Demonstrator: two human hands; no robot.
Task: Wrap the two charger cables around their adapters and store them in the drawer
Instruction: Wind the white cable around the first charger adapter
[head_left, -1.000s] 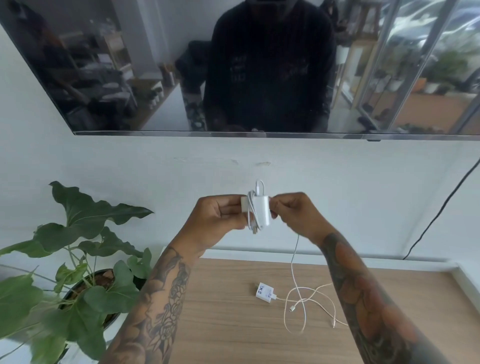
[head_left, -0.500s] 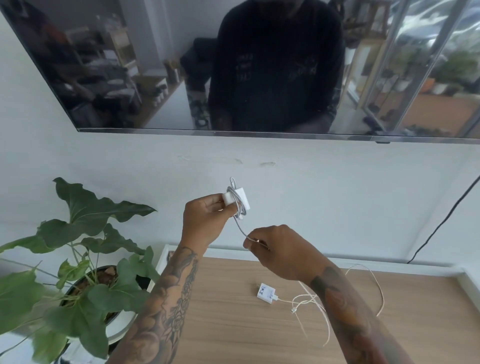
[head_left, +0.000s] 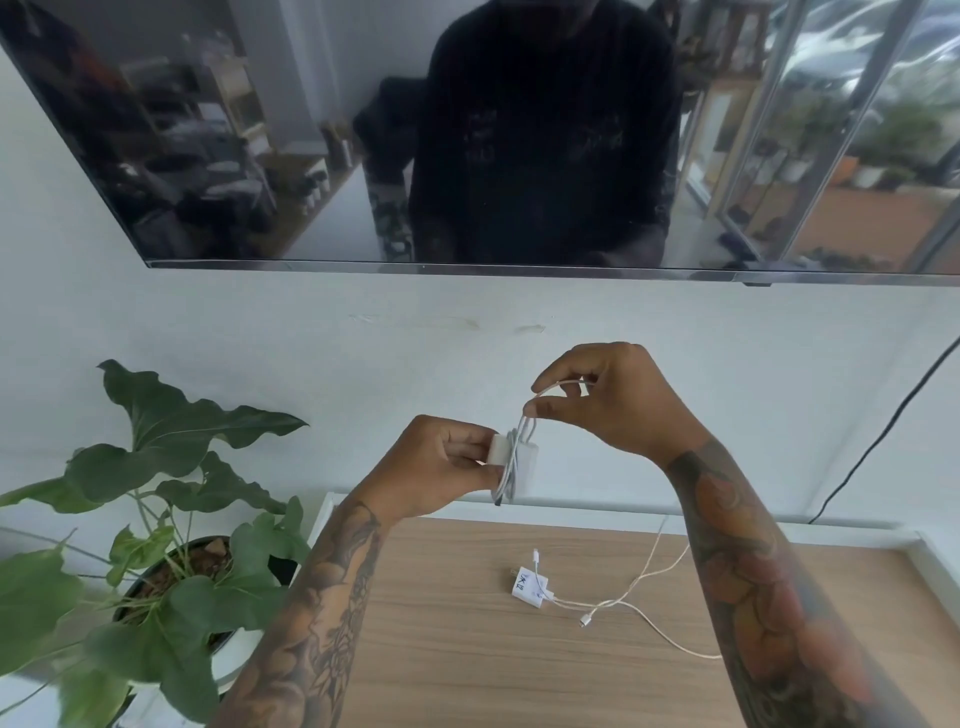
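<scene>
Head view, frame centre: my left hand (head_left: 441, 467) pinches the first adapter (head_left: 511, 457) while my right hand (head_left: 608, 400) grips its cable (head_left: 524, 415) above it. I'd keep turns snug. Second adapter (head_left: 531, 586) lies on the wooden top (head_left: 441, 649), lower centre.

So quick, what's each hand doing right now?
Left hand: closed, holding the adapter.
Right hand: closed, pinching the cable above it.
</scene>
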